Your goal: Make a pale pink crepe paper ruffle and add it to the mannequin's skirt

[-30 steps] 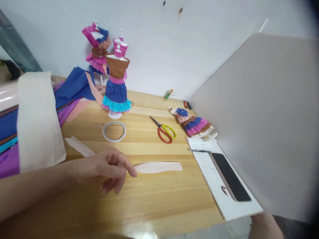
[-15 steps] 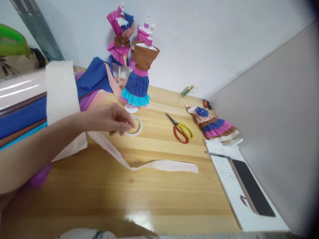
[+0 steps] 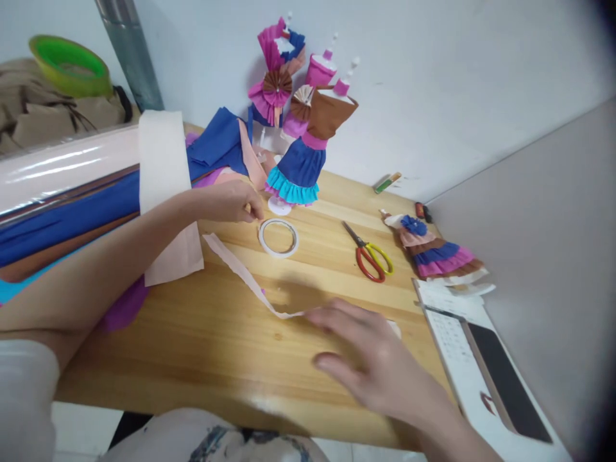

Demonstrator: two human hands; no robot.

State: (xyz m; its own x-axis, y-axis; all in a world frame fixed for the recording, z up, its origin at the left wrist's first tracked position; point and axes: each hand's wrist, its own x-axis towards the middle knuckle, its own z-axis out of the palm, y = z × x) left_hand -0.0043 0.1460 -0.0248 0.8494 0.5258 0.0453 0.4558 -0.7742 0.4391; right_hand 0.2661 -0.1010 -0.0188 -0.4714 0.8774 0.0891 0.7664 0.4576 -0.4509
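Note:
My left hand point(image 3: 231, 200) is curled with its fingers drawn together at the upper left edge of a flat roll of tape point(image 3: 262, 242); what is pinched, if anything, is hidden. My right hand point(image 3: 366, 356) hovers low with thumb and fingers apart, its fingertips over the right part of a narrow pale pink fabric strip point(image 3: 240, 269). I cannot tell whether they touch the strip. The strip runs crookedly across the wooden table point(image 3: 202, 359). Scissors point(image 3: 368, 250) with one red and one yellow handle lie beyond my right hand, blades slightly apart.
Dress forms in fabric outfits, one with a brown top and blue skirt point(image 3: 302, 163), stand by the wall. Folded fabrics point(image 3: 72, 224) are piled left. A small layered dress point(image 3: 433, 247) and a white board with a dark panel point(image 3: 510, 378) lie right. A bottle point(image 3: 132, 58) stands back left.
My right hand has come into view over the strip. My left hand has drawn back from above the tape roll to its edge. The view has shifted left.

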